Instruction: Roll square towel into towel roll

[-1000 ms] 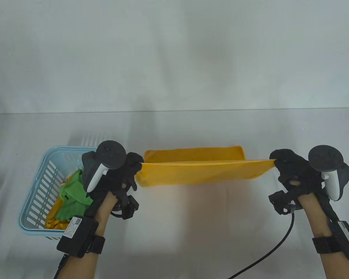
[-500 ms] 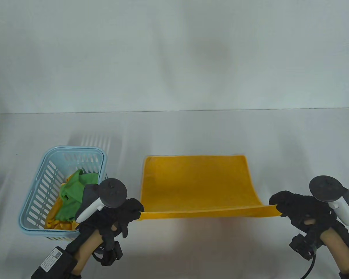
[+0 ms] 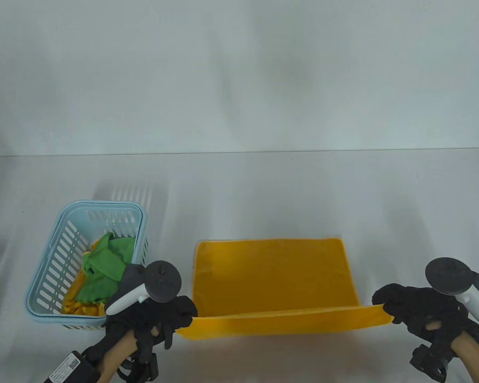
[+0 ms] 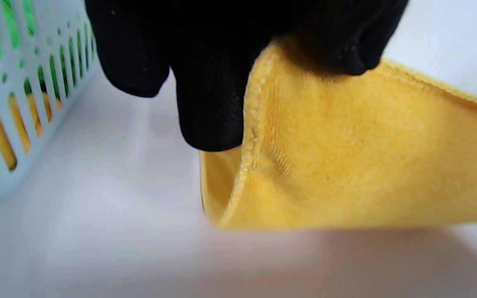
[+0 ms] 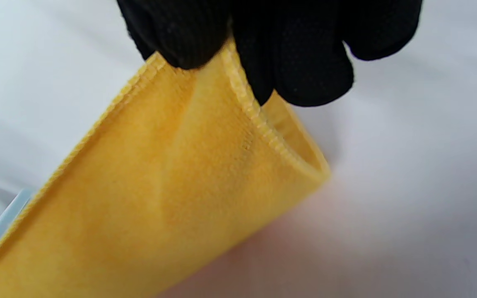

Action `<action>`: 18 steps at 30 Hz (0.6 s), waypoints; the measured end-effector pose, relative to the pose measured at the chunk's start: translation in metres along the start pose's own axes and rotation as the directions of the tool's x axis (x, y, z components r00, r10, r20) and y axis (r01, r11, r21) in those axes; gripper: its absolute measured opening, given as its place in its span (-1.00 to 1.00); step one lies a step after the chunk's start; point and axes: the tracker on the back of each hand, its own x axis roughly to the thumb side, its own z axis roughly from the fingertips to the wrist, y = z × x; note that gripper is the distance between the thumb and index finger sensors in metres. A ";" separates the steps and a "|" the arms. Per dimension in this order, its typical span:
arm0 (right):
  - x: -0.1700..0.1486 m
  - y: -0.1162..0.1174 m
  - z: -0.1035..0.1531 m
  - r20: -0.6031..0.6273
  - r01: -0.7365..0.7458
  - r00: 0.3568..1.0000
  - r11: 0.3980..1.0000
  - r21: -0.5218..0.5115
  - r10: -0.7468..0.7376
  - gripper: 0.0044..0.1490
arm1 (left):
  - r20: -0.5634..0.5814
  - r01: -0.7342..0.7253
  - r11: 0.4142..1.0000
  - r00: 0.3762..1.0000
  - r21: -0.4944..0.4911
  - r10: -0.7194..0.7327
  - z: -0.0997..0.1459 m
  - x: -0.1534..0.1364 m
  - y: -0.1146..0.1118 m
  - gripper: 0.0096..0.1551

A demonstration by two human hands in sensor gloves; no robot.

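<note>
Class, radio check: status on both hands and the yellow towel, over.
Left hand and right hand each pinch a near corner. Yellow towel mostly flat, near edge lifted, unrolled. Blue basket sits left, apart.

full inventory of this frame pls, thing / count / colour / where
yellow towel: 1, yellow, spread on the table centre-right, near edge lifted off the surface
basket: 1, light blue, slotted, left of the yellow towel
green cloth: 1, green, crumpled inside the basket
yellow cloth: at least 1, yellow, in the basket under the green cloth
table: 1, white
trackers: 2, dark with white handles, one on each hand's back
left hand: black glove, pinches the towel's near left corner
right hand: black glove, pinches the near right corner
</note>
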 end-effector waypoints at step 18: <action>0.018 -0.017 -0.101 -0.164 -0.088 0.986 0.952 -0.293 0.041 -0.54 | -0.332 0.082 0.979 0.943 0.188 -0.015 -0.105 0.007 0.038 -0.57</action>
